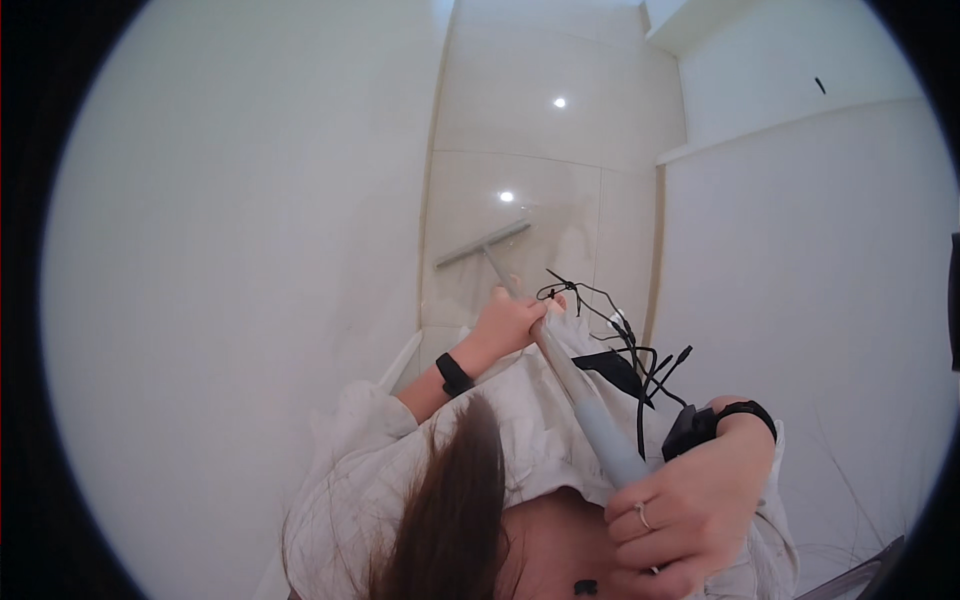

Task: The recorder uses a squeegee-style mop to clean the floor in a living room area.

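Observation:
A floor squeegee (pixel 484 245) with a long grey handle runs slantwise from the floor up to my chest, its straight narrow head resting on the tiles. My left hand (pixel 508 322) is closed round the middle of the handle, with a black band on that wrist. Higher up, at the thick pale grey grip (pixel 606 440), my right hand (pixel 685 515) is wrapped over the handle's top end. It wears a ring, and a black device is strapped at its wrist.
White walls (pixel 250 220) stand close on the left and right of the pale tiled floor (pixel 550 60), which looks wet near the squeegee head. Thin black cables (pixel 640 350) hang in front of my white clothing. A wall corner (pixel 665 155) juts out at the right.

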`<state>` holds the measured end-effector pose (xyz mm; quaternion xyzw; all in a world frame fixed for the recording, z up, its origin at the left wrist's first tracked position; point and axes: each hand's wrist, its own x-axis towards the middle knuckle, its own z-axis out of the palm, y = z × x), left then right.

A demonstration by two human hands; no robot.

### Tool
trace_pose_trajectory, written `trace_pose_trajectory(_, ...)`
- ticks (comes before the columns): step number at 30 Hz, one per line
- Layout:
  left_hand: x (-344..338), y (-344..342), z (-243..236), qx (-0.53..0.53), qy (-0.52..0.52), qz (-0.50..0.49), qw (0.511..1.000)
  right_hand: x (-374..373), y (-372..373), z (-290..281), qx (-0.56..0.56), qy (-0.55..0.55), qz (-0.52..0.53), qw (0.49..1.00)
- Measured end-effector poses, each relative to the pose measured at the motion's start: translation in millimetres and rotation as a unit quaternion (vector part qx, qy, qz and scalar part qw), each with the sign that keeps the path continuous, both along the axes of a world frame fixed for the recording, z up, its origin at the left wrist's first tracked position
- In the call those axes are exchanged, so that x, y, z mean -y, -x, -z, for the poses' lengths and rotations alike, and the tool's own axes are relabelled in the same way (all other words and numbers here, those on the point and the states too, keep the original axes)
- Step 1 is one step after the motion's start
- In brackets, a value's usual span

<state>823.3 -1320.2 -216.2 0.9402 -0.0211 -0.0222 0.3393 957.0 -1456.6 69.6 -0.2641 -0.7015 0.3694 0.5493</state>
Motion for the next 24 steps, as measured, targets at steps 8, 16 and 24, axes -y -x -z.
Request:
trace_pose_trajectory(8, -32, -63, 37, 0.021, 0.045, 0.078, 0.996, -12, -18, 14, 0.027, 0.058, 0.106, 0.992)
trace_pose_trajectory(16, -27, -188, 67, 0.038, 0.076, 0.194, 0.977, 22, -55, 36, 0.095, 0.117, 0.283, 0.947)
trace_pose_trajectory(24, 0, -253, 130, 0.005, 0.096, 0.185, 0.978, 19, -77, 91, 0.183, 0.238, 0.394, 0.868)
